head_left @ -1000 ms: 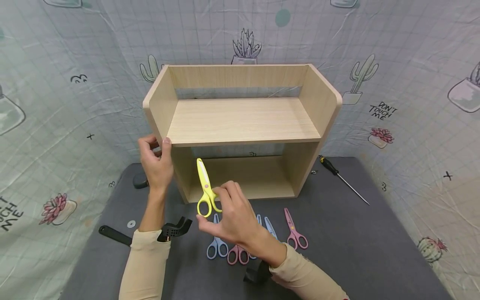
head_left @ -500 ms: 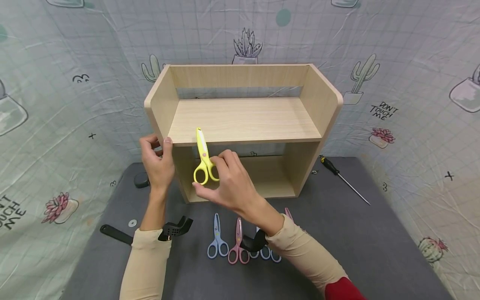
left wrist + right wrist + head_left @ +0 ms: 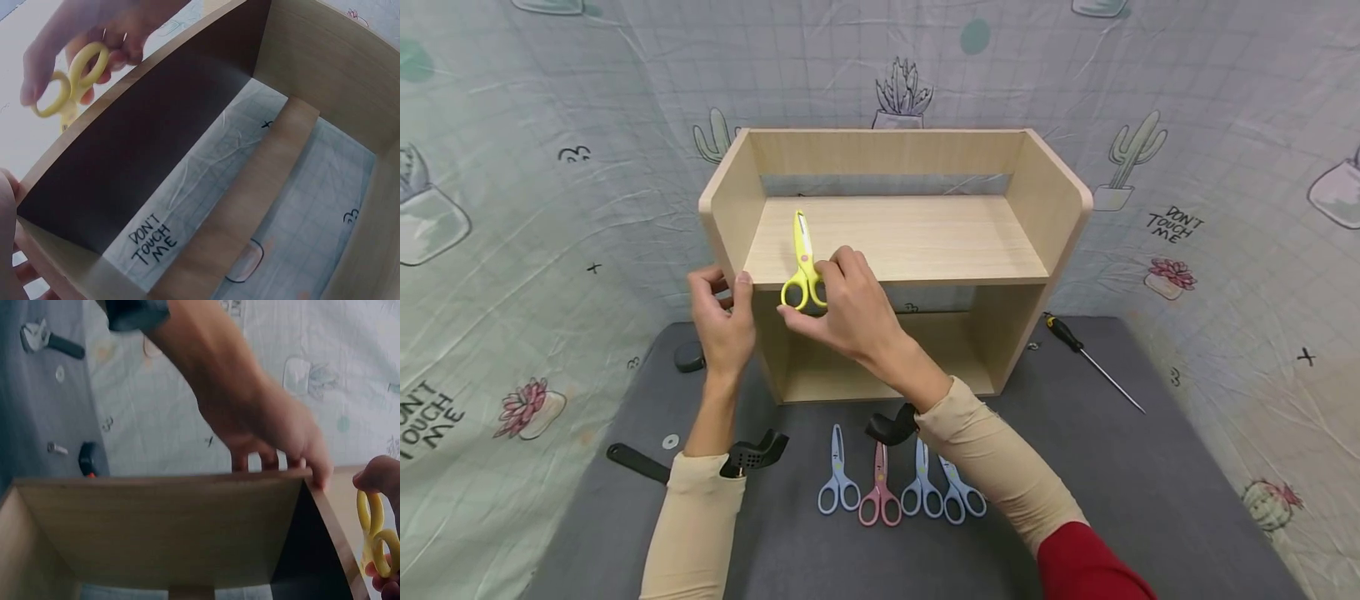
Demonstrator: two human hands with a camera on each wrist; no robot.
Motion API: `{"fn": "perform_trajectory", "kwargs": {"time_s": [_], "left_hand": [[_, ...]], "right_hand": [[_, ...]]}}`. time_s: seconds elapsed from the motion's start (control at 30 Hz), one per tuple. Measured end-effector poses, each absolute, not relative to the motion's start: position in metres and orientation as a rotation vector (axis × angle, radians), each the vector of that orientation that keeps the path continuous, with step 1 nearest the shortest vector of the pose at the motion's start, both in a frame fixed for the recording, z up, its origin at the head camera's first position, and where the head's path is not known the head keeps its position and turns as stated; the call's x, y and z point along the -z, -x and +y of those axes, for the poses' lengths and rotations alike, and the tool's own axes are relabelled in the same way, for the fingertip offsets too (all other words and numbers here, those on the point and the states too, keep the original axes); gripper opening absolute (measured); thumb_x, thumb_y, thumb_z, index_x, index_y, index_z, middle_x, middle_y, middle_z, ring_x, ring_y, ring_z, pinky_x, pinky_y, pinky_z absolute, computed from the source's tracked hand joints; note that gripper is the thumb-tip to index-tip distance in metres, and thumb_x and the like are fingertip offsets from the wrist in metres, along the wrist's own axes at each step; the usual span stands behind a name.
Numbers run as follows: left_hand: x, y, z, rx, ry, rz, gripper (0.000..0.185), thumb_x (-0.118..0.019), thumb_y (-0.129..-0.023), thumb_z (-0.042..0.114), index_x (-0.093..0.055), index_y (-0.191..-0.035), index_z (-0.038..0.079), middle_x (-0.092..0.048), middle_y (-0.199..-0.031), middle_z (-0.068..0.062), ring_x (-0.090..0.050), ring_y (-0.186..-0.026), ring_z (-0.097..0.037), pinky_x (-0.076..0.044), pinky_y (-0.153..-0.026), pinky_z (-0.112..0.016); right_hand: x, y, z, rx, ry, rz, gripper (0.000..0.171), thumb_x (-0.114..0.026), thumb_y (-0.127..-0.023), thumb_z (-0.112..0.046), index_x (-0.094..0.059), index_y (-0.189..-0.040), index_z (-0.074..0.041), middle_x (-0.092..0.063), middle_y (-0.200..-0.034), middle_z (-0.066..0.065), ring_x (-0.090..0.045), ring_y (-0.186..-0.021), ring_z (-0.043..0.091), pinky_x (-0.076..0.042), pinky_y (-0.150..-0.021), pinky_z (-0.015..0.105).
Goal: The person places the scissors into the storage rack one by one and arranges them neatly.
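Note:
A light wooden shelf unit (image 3: 1022, 200) stands on the grey mat, open side toward me. My right hand (image 3: 842, 308) pinches yellow scissors (image 3: 802, 258) by the handles, blades pointing away over the left part of the upper shelf board (image 3: 925, 237). The yellow handles (image 3: 65, 84) show in the left wrist view and the yellow scissors (image 3: 375, 534) at the right edge of the right wrist view. My left hand (image 3: 722, 312) grips the front edge of the shelf's left side panel (image 3: 730, 208); its fingers (image 3: 275, 459) curl over that panel's edge in the right wrist view.
Several small scissors, blue (image 3: 837, 483) and pink (image 3: 879, 492), lie in a row on the mat (image 3: 1112, 467) before the shelf. A screwdriver (image 3: 1086, 354) lies at the right. A black tool (image 3: 636, 462), a washer (image 3: 670, 441) and a dark round piece (image 3: 688, 357) lie at the left.
My right hand has lifted the yellow scissors from in front of the lower compartment up onto the left of the upper shelf. The left hand has stayed on the side panel.

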State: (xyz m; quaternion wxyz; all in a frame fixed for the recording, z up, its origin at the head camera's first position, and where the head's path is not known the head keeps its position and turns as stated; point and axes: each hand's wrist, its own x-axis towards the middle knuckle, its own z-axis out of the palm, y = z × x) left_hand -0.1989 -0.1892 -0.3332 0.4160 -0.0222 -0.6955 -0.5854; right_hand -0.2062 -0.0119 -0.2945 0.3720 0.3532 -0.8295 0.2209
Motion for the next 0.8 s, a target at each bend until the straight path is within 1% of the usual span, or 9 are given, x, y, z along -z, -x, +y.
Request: {"fn": "perform_trajectory", "kwargs": {"time_s": [0.13,0.23,0.37,0.5,0.6,0.8], "left_hand": [[0.327,0.192,-0.187,1.482,0.088,-1.766,0.036,-0.055,-0.096,0.012,-0.047,-0.119,-0.015,-0.048,-0.107,0.016,-0.050,-0.095,-0.007,-0.043,-0.077,-0.023],[0.324,0.190,-0.188,1.488,0.110,-1.787,0.031,-0.055,-0.098,0.012,-0.047,-0.118,-0.010,-0.047,-0.109,0.014,-0.049,-0.096,-0.006,-0.043,-0.078,-0.023],[0.322,0.188,-0.188,1.483,0.129,-1.806,0.031,-0.054,-0.098,0.010,-0.046,-0.118,-0.012,-0.045,-0.109,0.014,-0.048,-0.097,-0.004,-0.042,-0.078,-0.023],[0.321,0.188,-0.187,1.480,0.136,-1.809,0.035,-0.054,-0.099,0.009,-0.043,-0.119,-0.017,-0.044,-0.107,0.016,-0.046,-0.097,-0.003,-0.041,-0.080,-0.023],[0.320,0.188,-0.186,1.481,0.138,-1.808,0.034,-0.054,-0.099,0.009,-0.043,-0.118,-0.017,-0.044,-0.107,0.015,-0.046,-0.098,-0.002,-0.041,-0.081,-0.024],[0.322,0.189,-0.187,1.474,0.137,-1.811,0.029,-0.054,-0.099,0.009,-0.046,-0.118,-0.011,-0.045,-0.110,0.012,-0.046,-0.099,-0.002,-0.041,-0.082,-0.023]], "right_hand": [[0.285,0.219,-0.018,-0.534,-0.905,-2.165,0.051,-0.076,-0.080,-0.050,-0.069,-0.088,0.000,-0.054,-0.083,0.009,-0.047,-0.072,0.021,-0.041,-0.065,0.029],[0.279,0.228,-0.023,-0.517,-0.901,-2.218,0.051,-0.075,-0.081,-0.051,-0.069,-0.087,-0.001,-0.054,-0.083,0.009,-0.047,-0.072,0.021,-0.041,-0.065,0.030],[0.274,0.238,-0.028,-0.520,-0.902,-2.323,0.051,-0.073,-0.082,-0.052,-0.069,-0.088,-0.002,-0.055,-0.085,0.008,-0.047,-0.073,0.019,-0.040,-0.063,0.028],[0.269,0.245,-0.033,-0.518,-0.897,-2.431,0.053,-0.071,-0.083,-0.056,-0.068,-0.090,-0.003,-0.054,-0.087,0.007,-0.046,-0.074,0.017,-0.038,-0.062,0.025],[0.266,0.247,-0.036,-0.502,-0.898,-2.496,0.056,-0.070,-0.084,-0.059,-0.068,-0.092,-0.004,-0.055,-0.089,0.007,-0.046,-0.075,0.016,-0.038,-0.063,0.025],[0.262,0.248,-0.039,-0.502,-0.901,-2.605,0.060,-0.068,-0.085,-0.064,-0.066,-0.095,-0.005,-0.055,-0.094,0.007,-0.047,-0.076,0.016,-0.038,-0.064,0.024]]}}
